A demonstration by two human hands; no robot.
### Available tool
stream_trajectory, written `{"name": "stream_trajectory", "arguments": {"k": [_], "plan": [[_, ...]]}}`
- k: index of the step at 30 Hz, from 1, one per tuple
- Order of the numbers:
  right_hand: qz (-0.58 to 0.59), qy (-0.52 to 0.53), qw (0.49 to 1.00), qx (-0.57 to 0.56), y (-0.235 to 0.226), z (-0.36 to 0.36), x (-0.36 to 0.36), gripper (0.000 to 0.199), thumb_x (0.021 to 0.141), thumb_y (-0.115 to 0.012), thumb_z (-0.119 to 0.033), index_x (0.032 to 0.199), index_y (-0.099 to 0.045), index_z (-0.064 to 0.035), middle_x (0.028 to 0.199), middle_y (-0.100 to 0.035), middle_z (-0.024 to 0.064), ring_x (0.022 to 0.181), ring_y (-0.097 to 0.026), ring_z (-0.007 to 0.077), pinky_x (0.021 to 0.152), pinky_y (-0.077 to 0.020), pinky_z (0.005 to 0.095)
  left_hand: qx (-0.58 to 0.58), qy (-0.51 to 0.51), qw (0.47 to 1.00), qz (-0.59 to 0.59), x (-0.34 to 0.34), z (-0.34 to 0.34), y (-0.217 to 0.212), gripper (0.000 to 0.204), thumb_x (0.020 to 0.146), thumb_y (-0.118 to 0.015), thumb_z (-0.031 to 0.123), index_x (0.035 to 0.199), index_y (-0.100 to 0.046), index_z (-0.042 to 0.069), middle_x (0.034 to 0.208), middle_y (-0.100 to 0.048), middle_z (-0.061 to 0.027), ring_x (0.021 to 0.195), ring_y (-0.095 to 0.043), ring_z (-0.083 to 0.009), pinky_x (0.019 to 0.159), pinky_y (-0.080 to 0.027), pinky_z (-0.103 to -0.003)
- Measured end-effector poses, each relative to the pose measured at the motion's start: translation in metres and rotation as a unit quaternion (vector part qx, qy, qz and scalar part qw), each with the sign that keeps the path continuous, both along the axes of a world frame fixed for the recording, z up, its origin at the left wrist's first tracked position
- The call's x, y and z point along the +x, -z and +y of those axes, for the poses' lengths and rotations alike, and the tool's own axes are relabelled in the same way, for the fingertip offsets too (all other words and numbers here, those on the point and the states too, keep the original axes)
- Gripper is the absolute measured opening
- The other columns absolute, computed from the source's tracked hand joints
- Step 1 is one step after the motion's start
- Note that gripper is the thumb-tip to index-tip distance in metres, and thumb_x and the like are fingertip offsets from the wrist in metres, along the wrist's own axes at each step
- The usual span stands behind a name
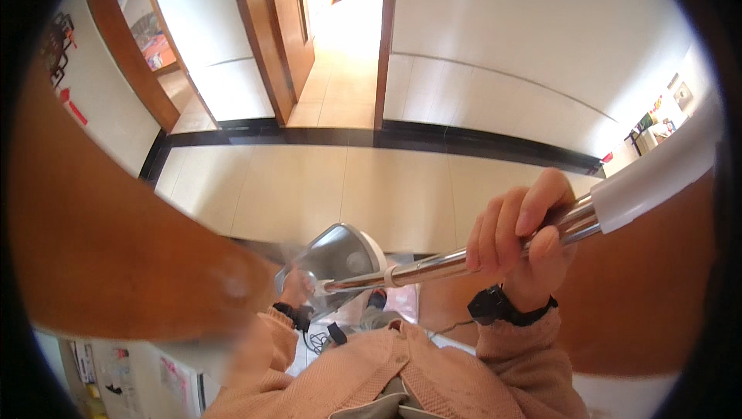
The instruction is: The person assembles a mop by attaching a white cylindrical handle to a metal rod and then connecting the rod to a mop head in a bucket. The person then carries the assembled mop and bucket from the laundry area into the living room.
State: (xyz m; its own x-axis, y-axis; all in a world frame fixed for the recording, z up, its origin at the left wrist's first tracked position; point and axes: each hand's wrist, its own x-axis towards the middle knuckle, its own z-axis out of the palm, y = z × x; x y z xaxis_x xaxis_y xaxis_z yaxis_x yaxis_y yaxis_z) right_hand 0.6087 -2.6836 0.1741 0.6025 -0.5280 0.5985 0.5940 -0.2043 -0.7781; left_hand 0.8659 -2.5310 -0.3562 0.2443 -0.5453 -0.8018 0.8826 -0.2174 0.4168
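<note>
My right hand (519,235) is wrapped around a shiny metal pole (433,266) that runs from lower middle up to the right and ends in a white sleeve (657,175). My left hand (294,291) grips the lower part of a grey, cone-shaped appliance head (338,253) at the pole's near end; the head hides most of its fingers. A faint haze hangs by the head. Both wrists wear black bands, and my sleeves are peach knit.
A blurred orange-brown cloth (108,249) fills the left side, very close to the camera, and the same colour shows at the right (649,295). Beyond are cream tiles with a black band (464,141), wooden door frames (267,40) and an open doorway (348,25).
</note>
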Motion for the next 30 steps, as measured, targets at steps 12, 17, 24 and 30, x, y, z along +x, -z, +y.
{"name": "stream_trajectory", "arguments": {"k": [12, 17, 24, 30], "plan": [[0.009, 0.088, 0.995, 0.04, 0.0, -0.202, 0.023, 0.027, 0.093, -0.068, -0.023, 0.088, -0.048, -0.0057, 0.062, -0.057, 0.0076, 0.054, -0.056, 0.0156, 0.059, -0.0541, 0.0337, 0.025, 0.018, 0.999, -0.013, 0.082, -0.194, -0.024, 0.058, 0.097, -0.04, 0.065, 0.071, -0.042, 0.013, 0.055, -0.037, -0.0032, 0.049, -0.039, -0.0243, 0.051, -0.037, -0.045], [0.017, 0.124, 0.989, 0.073, -0.001, -0.308, 0.022, 0.022, 0.092, -0.067, -0.014, 0.088, -0.048, -0.0043, 0.064, -0.058, 0.009, 0.058, -0.058, 0.0177, 0.062, -0.0547, 0.0353, 0.052, 0.075, 0.995, -0.037, 0.096, -0.308, -0.013, 0.058, 0.095, -0.043, 0.067, 0.071, -0.042, 0.014, 0.055, -0.039, -0.0041, 0.049, -0.042, -0.0246, 0.049, -0.038, -0.045], [0.011, 0.202, 0.97, 0.135, -0.012, -0.388, -0.034, 0.018, 0.087, -0.069, -0.001, 0.09, -0.051, -0.0016, 0.074, -0.064, 0.0122, 0.065, -0.062, 0.0181, 0.064, -0.0538, 0.0318, 0.09, 0.129, 0.988, 0.012, 0.072, -0.434, -0.03, 0.058, 0.092, -0.046, 0.069, 0.067, -0.04, 0.017, 0.052, -0.036, -0.0012, 0.048, -0.04, -0.0213, 0.052, -0.036, -0.039], [0.096, 0.253, 0.954, 0.129, -0.085, -0.497, -0.101, 0.019, 0.084, -0.075, -0.002, 0.093, -0.058, -0.0015, 0.082, -0.068, 0.0091, 0.069, -0.062, 0.0108, 0.059, -0.0466, 0.023, 0.135, 0.193, 0.97, -0.061, 0.031, -0.588, -0.111, 0.062, 0.091, -0.047, 0.071, 0.062, -0.037, 0.017, 0.049, -0.032, -0.0003, 0.046, -0.036, -0.0204, 0.05, -0.034, -0.038]]}}
